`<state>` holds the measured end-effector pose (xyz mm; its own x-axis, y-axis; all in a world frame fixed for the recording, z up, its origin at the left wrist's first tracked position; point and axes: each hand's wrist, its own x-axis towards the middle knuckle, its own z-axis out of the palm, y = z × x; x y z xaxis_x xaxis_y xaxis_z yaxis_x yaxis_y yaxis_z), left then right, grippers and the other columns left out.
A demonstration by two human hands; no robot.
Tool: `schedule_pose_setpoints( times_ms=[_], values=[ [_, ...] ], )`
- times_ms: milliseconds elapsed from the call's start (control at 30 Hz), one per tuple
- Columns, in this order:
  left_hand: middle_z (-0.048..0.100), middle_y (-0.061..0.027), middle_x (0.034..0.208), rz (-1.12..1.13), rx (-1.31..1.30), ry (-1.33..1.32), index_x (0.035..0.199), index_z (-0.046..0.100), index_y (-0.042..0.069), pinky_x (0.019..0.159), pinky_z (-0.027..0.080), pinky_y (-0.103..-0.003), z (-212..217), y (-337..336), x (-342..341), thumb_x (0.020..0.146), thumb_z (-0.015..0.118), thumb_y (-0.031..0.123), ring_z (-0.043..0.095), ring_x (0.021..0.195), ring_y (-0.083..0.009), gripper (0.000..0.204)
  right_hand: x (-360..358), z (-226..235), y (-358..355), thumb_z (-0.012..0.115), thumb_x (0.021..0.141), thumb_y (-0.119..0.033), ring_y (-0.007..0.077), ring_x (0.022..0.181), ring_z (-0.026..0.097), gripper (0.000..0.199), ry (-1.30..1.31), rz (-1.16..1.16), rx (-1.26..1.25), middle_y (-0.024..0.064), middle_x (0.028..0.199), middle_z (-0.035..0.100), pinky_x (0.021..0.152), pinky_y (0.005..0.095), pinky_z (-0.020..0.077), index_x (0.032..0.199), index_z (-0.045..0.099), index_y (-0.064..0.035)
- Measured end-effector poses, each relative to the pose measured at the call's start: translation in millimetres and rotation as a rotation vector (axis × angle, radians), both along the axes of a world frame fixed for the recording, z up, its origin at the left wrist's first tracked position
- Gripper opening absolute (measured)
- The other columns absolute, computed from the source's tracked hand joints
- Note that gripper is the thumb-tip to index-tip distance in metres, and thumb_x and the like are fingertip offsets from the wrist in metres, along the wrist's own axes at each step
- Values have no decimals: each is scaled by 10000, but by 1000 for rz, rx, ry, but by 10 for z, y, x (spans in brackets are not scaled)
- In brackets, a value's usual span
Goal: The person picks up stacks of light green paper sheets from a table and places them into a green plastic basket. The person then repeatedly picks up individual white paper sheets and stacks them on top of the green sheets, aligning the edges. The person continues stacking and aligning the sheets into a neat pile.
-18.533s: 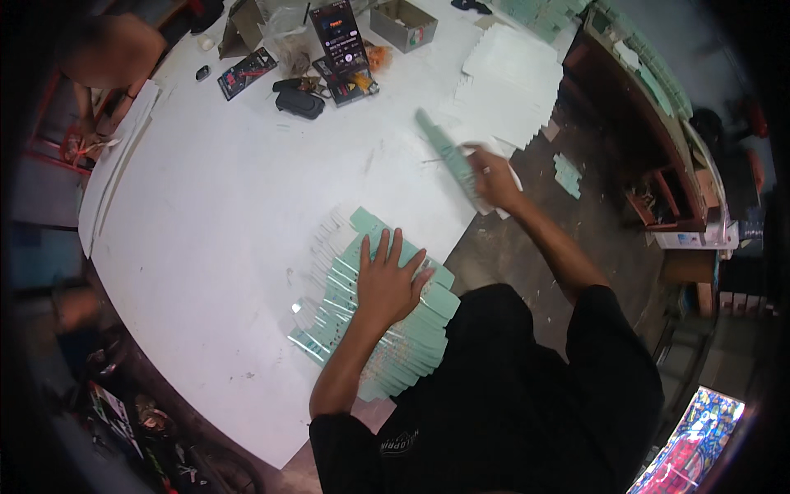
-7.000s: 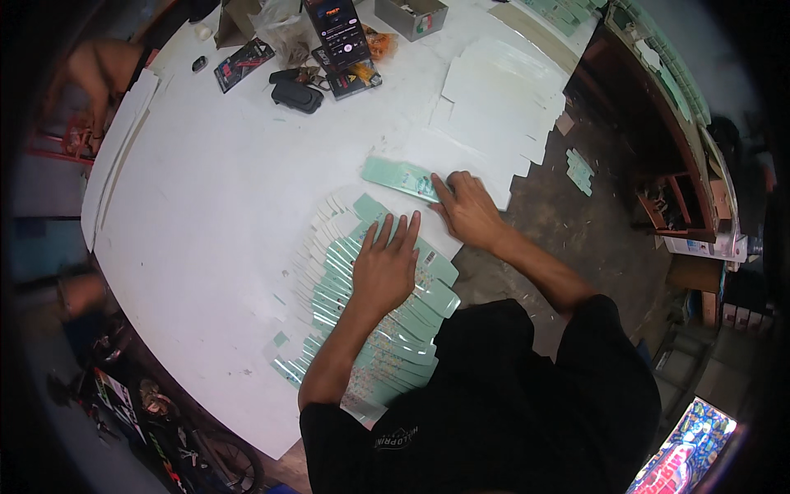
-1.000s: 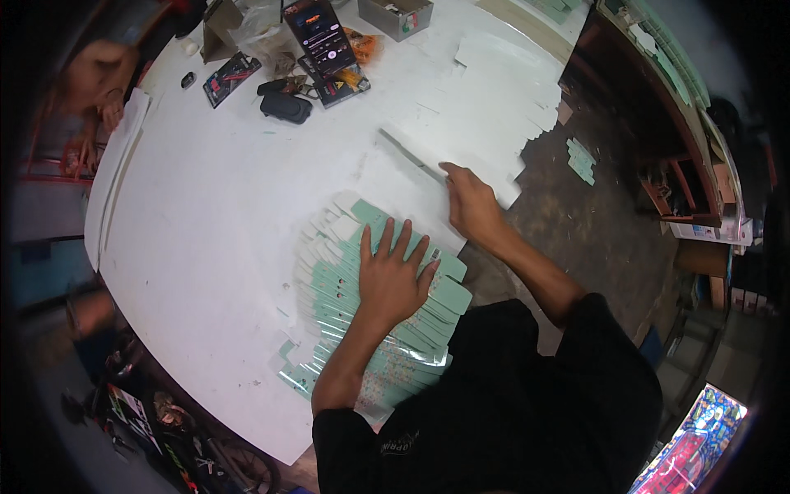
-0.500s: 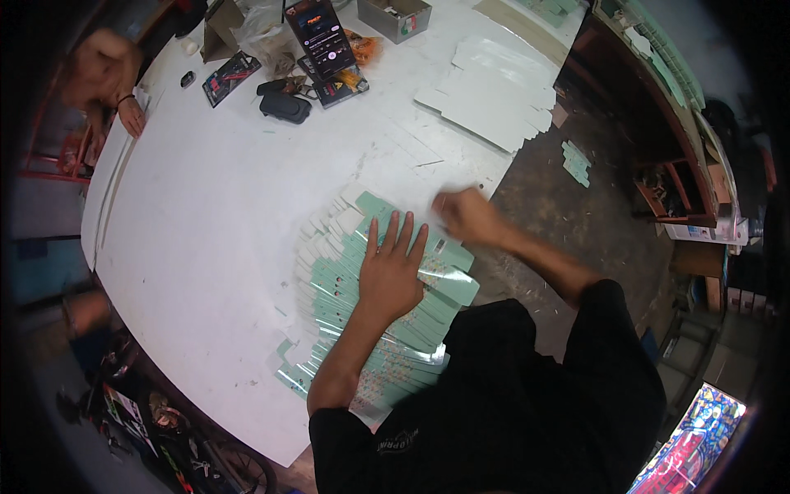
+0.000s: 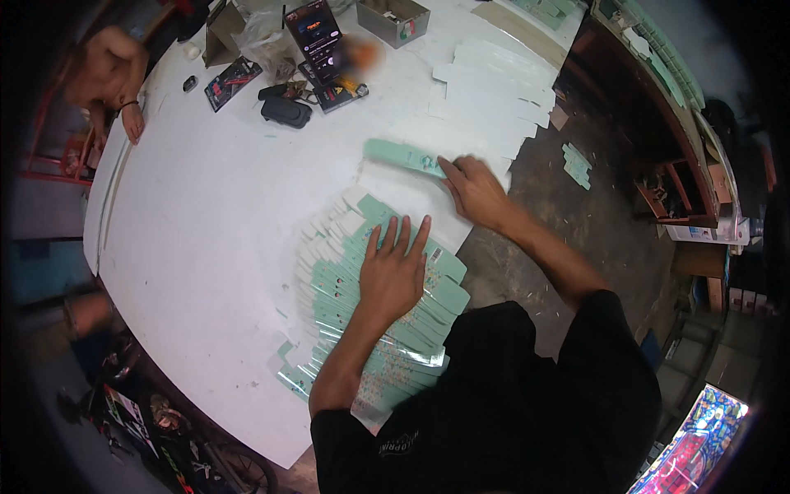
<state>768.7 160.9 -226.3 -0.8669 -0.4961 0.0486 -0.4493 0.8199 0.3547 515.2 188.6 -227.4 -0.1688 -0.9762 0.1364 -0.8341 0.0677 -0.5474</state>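
Left hand (image 5: 393,276) flat, fingers spread, on fanned green cartons (image 5: 346,305); right hand (image 5: 476,191) outstretched, pinching one green carton (image 5: 403,156).

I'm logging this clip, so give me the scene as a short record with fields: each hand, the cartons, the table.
left hand: flat, fingers spread, pressing on the fanned row of green flat cartons
right hand: fingertips on a single green carton beyond the row
white blanks: stacked at the far right of the table
table: white, large
far end: black pouch, open cardboard box, another person's hand
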Motion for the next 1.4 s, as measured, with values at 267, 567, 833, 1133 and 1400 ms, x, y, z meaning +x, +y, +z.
schedule_pose_setpoints(
  times_ms=[267, 567, 833, 1133, 1400],
  values=[
    [351, -245, 1666, -121, -2, -150, 1594, 447, 118, 1263, 71, -692, 33, -49, 66, 849, 748, 573, 242, 1578, -451, 924, -150, 47, -26, 620, 948, -80, 411, 930, 720, 430, 270, 4, 20, 210, 1009, 734, 861, 510, 567, 1377, 617, -102],
    [482, -237, 1585, -69, 53, -47, 1442, 663, 287, 1249, 124, -680, 58, 39, 44, 940, 651, 614, 343, 1531, -456, 599, -12, 18, 9, 713, 974, -291, 387, 923, 660, 486, 248, 72, 125, 242, 1085, 654, 835, 460, 534, 1379, 634, -33],
    [261, -254, 1701, -47, -67, -47, 1617, 395, 106, 1267, 126, -651, 202, 52, -47, 1011, 587, 345, 209, 1591, -439, 679, 291, 44, 130, 620, 1017, -216, 415, 961, 657, 297, -640, 307, 281, 256, 970, 674, 843, 478, 511, 1180, 647, 32],
    [229, -316, 1691, -144, -40, 83, 1599, 348, -43, 1278, 107, -631, 260, -43, -1, 939, 630, 628, 181, 1594, -461, 983, 369, -104, 140, 596, 1032, -206, 437, 879, 700, 282, -805, 79, 481, 306, 866, 687, 756, 476, 540, 990, 681, 59],
    [422, -306, 1597, -93, 13, -4, 1469, 554, -38, 1291, 187, -544, -38, -28, 42, 1034, 549, 474, 349, 1538, -423, 672, 680, 35, 671, 664, 952, -56, 441, 998, 702, 168, -255, 152, -33, 290, 1037, 701, 925, 488, 564, 1099, 683, 23]
  ],
)
